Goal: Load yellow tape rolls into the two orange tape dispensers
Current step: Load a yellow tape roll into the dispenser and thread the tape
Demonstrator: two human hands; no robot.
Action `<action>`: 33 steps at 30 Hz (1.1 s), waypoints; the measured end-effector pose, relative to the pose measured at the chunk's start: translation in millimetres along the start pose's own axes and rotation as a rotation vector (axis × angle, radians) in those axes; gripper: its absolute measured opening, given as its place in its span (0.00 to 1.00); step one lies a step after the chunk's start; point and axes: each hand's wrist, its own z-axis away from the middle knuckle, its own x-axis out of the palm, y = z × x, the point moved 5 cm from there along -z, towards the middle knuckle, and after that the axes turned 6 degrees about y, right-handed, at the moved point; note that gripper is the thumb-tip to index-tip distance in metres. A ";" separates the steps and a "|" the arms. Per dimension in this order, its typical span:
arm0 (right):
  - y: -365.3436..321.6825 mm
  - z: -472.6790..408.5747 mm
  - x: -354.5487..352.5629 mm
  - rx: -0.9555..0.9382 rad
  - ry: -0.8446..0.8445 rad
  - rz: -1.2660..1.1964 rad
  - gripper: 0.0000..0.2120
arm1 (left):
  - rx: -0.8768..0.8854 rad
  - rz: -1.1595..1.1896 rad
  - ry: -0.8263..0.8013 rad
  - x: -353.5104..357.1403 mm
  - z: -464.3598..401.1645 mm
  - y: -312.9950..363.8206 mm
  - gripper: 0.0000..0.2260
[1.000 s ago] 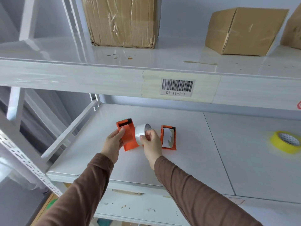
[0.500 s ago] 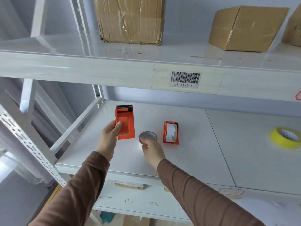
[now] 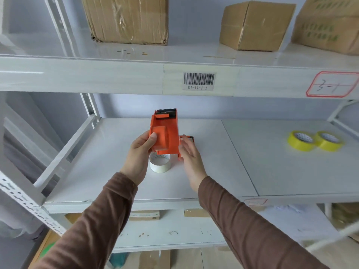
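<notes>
Three cardboard boxes [image 3: 126, 18] occupy the upper shelf [image 3: 116, 74], whose front edge carries a barcode label [image 3: 198, 80] and a red-framed tag [image 3: 332, 84]. Below it, the white lower shelf [image 3: 272, 171] serves as the working surface, set in a pale metal rack against a grey wall.

The left hand [image 3: 138, 152] grips one orange tape dispenser [image 3: 165, 133] by its hub side, thumb pressed on the core, and holds it raised with the toothed blade uppermost, probably to expose the empty hub for loading. The right hand [image 3: 189, 150], fingers loosely spread and holding nothing, hovers just beside the dispenser's right edge, partly hiding the second orange dispenser [image 3: 186, 137] on the shelf behind it.

A whitish tape roll [image 3: 160, 165] lies flat directly beneath the raised dispenser, apparently set aside. The two yellow tape rolls [image 3: 314, 141] lie touching each other far to the right, well apart from both hands and not yet loaded.
</notes>
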 end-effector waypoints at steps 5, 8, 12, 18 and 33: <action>-9.3 16.5 -55.1 -0.009 0.131 -0.041 0.18 | -0.045 0.014 -0.147 51.2 8.3 -14.8 0.14; -10.2 27.2 -92.9 0.004 0.196 -0.039 0.21 | -0.083 0.036 -0.196 82.7 13.0 -25.2 0.14; -10.2 40.2 -145.7 0.000 0.293 -0.051 0.18 | -0.119 0.071 -0.249 127.5 17.3 -41.5 0.13; -14.9 65.8 -254.6 -0.007 0.418 -0.055 0.13 | -0.136 0.052 -0.374 233.1 41.2 -69.4 0.12; -16.9 71.2 -492.0 0.018 0.476 -0.032 0.15 | -0.156 0.010 -0.321 437.9 93.9 -129.6 0.10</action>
